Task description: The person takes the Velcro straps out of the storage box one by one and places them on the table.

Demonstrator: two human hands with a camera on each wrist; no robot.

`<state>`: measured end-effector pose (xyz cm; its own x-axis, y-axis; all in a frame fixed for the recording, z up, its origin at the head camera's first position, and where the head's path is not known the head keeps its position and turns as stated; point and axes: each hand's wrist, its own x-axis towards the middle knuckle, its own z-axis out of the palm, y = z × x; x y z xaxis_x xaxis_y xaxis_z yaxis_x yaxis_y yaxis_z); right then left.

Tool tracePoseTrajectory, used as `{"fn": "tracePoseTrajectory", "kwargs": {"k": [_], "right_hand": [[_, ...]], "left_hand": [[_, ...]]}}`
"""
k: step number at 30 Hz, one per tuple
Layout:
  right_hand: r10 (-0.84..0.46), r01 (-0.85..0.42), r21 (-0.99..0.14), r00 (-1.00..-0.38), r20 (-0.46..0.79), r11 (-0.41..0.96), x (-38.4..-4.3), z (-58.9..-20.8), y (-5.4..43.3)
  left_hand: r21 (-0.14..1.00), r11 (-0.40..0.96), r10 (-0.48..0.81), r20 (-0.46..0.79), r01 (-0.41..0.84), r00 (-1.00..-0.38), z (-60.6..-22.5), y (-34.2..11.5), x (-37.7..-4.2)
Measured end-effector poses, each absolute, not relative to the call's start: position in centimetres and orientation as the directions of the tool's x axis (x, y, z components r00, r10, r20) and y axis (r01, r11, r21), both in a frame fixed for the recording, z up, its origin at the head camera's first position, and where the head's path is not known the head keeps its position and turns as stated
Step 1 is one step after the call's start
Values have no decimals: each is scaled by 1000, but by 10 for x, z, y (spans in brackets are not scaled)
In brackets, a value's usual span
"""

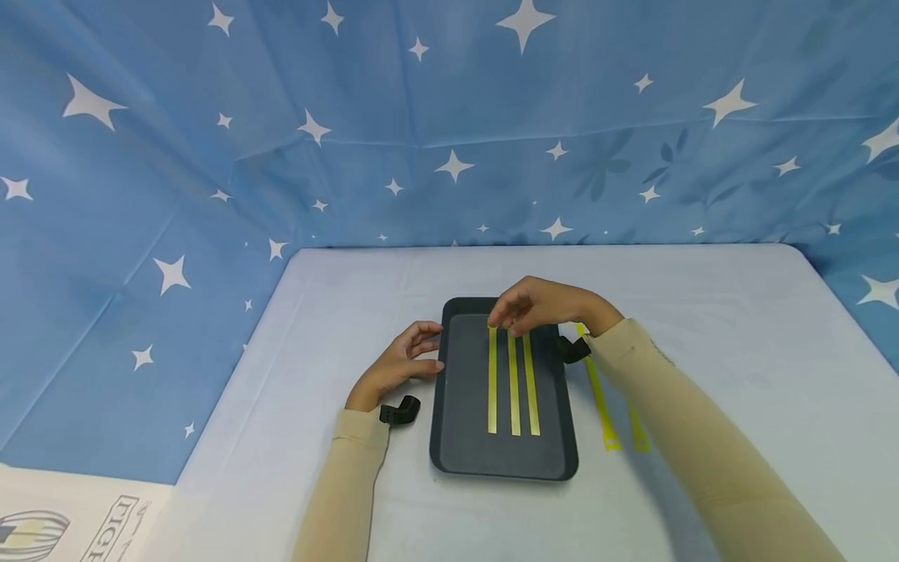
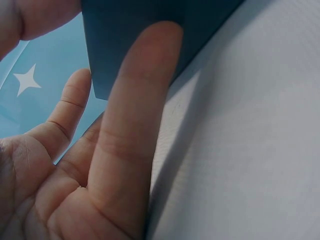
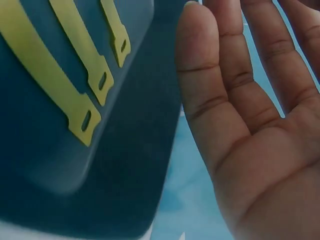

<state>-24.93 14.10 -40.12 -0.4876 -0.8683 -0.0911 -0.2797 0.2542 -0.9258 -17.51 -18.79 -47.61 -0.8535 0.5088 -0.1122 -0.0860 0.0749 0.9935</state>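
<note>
A dark grey rectangular tray (image 1: 463, 398) lies on the white table with three yellow strips (image 1: 492, 382) side by side in it. In the right wrist view, the strips (image 3: 75, 107) show notched ends, each with a slot. My left hand (image 1: 396, 363) is at the tray's left rim, its thumb (image 2: 132, 110) against the tray's side wall and the fingers spread. Over the far end of the strips hovers my right hand (image 1: 537, 304), fingers loosely bent and apart, holding nothing. The right wrist view shows its palm (image 3: 270, 165) beside the tray wall.
To the right of the tray, two more yellow strips (image 1: 600, 402) lie on the table, partly covered by my right forearm (image 1: 702, 445). A blue star-patterned cloth (image 1: 449, 117) hangs behind the table (image 1: 737, 328). Printed fabric (image 1: 77, 515) shows at the lower left.
</note>
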Motion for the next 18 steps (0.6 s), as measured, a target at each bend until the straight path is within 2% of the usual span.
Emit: {"fn": "tracePoseTrajectory", "kwargs": {"k": [7,13,18], "right_hand": [[-882,-267,-926,-455,-123,267,-254,-407,126],[-871,-246,-912,-452,-192,329,-254,-412,115],[-873,-263,-890,-424,-240,373,-256,-418,108]], "left_hand": [[990,95,503,-137,-102,-853,-478,-187,-178],[990,96,505,-137,-103,-852,-478,-187,-178],[991,86,508,-131,-102,-851,-478,-188,-178]]}}
